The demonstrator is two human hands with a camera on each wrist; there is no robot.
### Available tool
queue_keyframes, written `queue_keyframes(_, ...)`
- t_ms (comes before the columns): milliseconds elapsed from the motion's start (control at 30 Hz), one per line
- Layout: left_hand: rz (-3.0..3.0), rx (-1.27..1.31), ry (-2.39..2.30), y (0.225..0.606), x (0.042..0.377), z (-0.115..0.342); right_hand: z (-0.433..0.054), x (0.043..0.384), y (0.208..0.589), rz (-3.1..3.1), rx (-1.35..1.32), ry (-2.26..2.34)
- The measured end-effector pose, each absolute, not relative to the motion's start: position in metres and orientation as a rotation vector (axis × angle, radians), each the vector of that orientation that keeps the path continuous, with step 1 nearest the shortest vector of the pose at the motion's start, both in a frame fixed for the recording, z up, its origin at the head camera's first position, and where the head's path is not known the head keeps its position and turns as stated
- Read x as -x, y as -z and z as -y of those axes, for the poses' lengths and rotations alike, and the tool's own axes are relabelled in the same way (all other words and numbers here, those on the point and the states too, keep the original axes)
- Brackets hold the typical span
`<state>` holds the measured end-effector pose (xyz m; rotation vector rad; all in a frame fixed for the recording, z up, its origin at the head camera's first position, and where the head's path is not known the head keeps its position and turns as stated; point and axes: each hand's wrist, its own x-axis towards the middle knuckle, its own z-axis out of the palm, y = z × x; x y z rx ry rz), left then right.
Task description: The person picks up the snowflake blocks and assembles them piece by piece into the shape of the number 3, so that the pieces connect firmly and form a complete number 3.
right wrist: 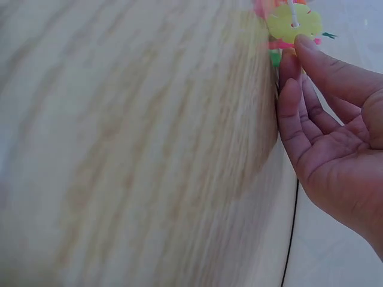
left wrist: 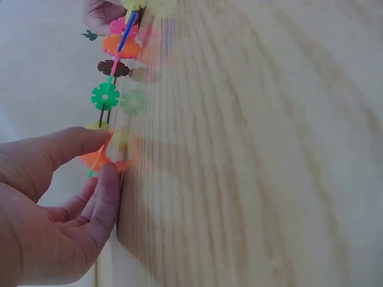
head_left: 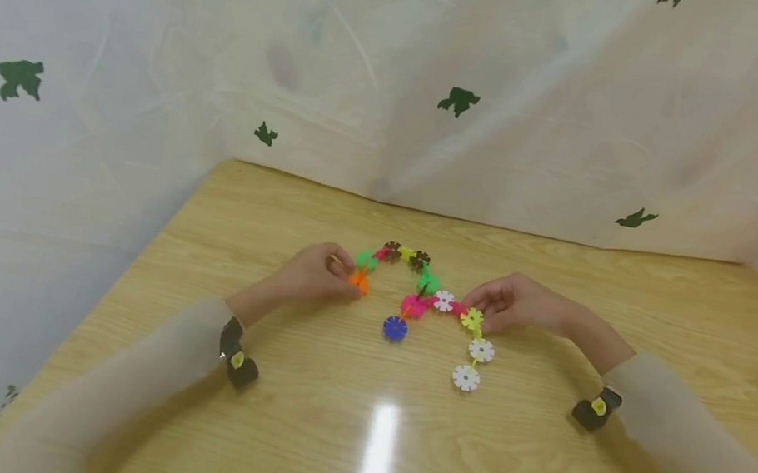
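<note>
A chain of slotted plastic snowflake discs lies across the middle of the wooden table in the head view. At its left end my left hand (head_left: 321, 271) pinches an orange disc (head_left: 359, 280) between thumb and fingers. On the right, my right hand (head_left: 515, 303) holds a yellow disc (head_left: 473, 318), the thumb tip at its edge in the right wrist view. Two white discs (head_left: 481, 350) trail toward me from that yellow one. A blue disc (head_left: 396, 328) hangs off a pink disc (head_left: 414, 305) in the middle. Green discs (head_left: 428, 282) and brown discs (head_left: 391, 251) form the far bend.
The wooden table (head_left: 285, 423) reaches back to a pale curtain (head_left: 343, 95) with green leaf and bird shapes. A bright light reflection stretches over the near part of the tabletop. Each wrist carries a small black camera (head_left: 239, 356).
</note>
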<state>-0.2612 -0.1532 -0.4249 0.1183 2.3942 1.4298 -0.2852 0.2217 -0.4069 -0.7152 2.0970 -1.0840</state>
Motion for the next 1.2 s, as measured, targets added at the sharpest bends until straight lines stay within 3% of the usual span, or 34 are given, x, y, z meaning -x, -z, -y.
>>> queue_keyframes(633,-2.397,-0.215,-1.524,0.434,0.323,0.133,-0.208,0.254,0.414,-2.303,0.694,1.204)
queue_keyframes(1200,-2.329,-0.297,-1.555,0.429,0.344,0.118,-0.191,0.232,0.417,-2.364,0.637,1.227)
